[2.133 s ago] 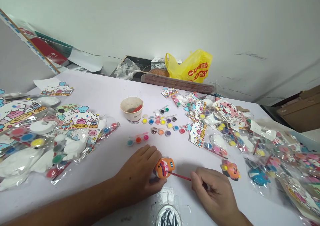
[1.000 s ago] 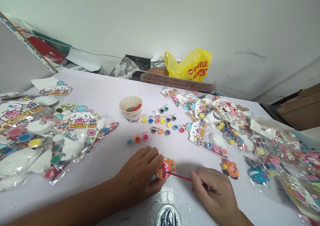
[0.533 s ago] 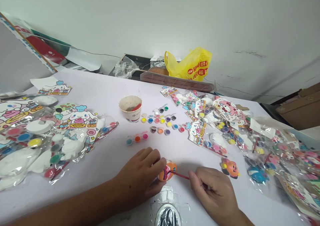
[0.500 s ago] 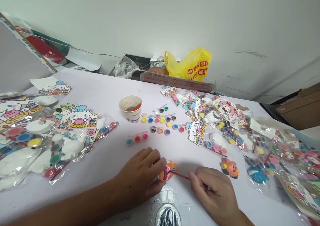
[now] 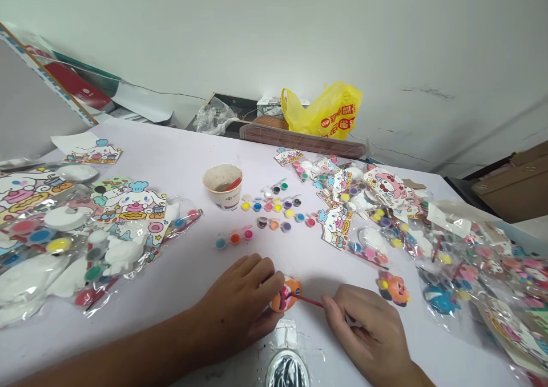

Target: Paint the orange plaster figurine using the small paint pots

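Observation:
Between the thumb and fingers of my left hand (image 5: 246, 295) is a small orange figure (image 5: 291, 290) with pink and dark markings, held by its left side near the table's front. My right hand (image 5: 368, 327) is closed around a thin red brush (image 5: 310, 302), whose tip touches the figure's face. Small paint pots (image 5: 274, 224) in several colours stand in strips beyond the hands. A paper cup (image 5: 223, 196) of cloudy liquid with a red stick in it stands behind them. An orange painted figure (image 5: 394, 289) lies to the right of my right hand.
Plastic packs of white figures and paints (image 5: 124, 253) cover the left side; more packs (image 5: 411, 227) spread over the right, near a blue figure (image 5: 440, 299). A round silvery object (image 5: 287, 370) is at the front edge. A yellow bag (image 5: 325, 113) stands at the back.
My right hand and the brush have shifted very slightly to the left. Both hands keep their grips.

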`<control>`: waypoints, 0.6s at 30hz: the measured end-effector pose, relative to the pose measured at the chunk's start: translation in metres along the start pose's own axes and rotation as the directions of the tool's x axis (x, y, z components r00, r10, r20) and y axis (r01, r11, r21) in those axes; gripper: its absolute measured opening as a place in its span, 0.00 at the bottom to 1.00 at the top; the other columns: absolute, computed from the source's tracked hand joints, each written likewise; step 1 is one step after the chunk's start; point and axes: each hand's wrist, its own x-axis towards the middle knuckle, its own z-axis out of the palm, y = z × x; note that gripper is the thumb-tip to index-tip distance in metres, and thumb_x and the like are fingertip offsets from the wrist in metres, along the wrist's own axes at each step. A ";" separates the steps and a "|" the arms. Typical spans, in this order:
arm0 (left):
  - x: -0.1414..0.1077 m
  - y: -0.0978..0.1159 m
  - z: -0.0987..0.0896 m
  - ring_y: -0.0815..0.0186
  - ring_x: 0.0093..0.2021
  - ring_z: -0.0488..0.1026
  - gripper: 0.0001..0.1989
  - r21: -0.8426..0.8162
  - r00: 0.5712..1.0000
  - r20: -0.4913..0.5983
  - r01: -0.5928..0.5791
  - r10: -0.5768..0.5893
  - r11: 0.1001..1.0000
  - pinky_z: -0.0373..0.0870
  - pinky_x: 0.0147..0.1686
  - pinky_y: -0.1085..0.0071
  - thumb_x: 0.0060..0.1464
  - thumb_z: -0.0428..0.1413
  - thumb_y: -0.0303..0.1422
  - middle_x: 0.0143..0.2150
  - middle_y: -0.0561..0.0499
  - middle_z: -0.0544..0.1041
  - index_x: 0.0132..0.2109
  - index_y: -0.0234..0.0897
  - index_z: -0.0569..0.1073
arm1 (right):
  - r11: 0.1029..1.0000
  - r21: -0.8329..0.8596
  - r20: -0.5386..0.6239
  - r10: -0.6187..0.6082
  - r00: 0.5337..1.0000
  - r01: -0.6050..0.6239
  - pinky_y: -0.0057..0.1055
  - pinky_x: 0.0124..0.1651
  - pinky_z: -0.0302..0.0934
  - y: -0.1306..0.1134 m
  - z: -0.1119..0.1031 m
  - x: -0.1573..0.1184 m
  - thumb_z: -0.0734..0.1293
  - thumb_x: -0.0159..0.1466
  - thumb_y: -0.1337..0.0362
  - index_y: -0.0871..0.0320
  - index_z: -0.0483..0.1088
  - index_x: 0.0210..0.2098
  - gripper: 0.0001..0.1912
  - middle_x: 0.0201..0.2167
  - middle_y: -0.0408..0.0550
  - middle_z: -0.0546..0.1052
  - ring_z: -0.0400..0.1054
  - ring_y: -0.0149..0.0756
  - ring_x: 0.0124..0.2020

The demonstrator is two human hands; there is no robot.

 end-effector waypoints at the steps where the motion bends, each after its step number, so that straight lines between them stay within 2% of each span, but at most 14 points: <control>1: 0.000 0.000 0.000 0.59 0.38 0.63 0.09 -0.002 1.000 -0.001 0.001 -0.001 1.000 0.60 0.37 0.64 0.55 0.54 0.25 0.40 0.50 0.69 0.42 0.40 0.64 | 1.000 0.003 -0.005 0.001 1.000 -0.001 0.26 0.20 0.45 0.000 0.000 -0.001 0.63 0.64 0.75 0.56 0.56 0.18 0.20 0.14 0.36 0.55 0.49 0.25 0.16; 8: 0.000 0.000 0.001 0.60 0.38 0.63 0.10 0.000 1.000 0.002 0.003 -0.003 1.000 0.60 0.37 0.64 0.54 0.54 0.25 0.40 0.50 0.69 0.42 0.40 0.63 | 1.000 0.009 -0.016 0.007 1.000 -0.007 0.27 0.20 0.45 0.001 0.000 -0.001 0.63 0.63 0.75 0.56 0.56 0.18 0.20 0.14 0.36 0.55 0.49 0.26 0.16; 18: 0.000 -0.001 0.002 0.60 0.39 0.62 0.10 -0.017 1.000 -0.018 -0.002 0.002 1.000 0.60 0.38 0.64 0.55 0.55 0.25 0.40 0.51 0.68 0.41 0.39 0.62 | 0.999 0.032 0.025 -0.013 1.000 0.012 0.25 0.21 0.49 -0.002 -0.004 0.000 0.64 0.63 0.75 0.56 0.59 0.20 0.17 0.15 0.38 0.61 0.54 0.26 0.17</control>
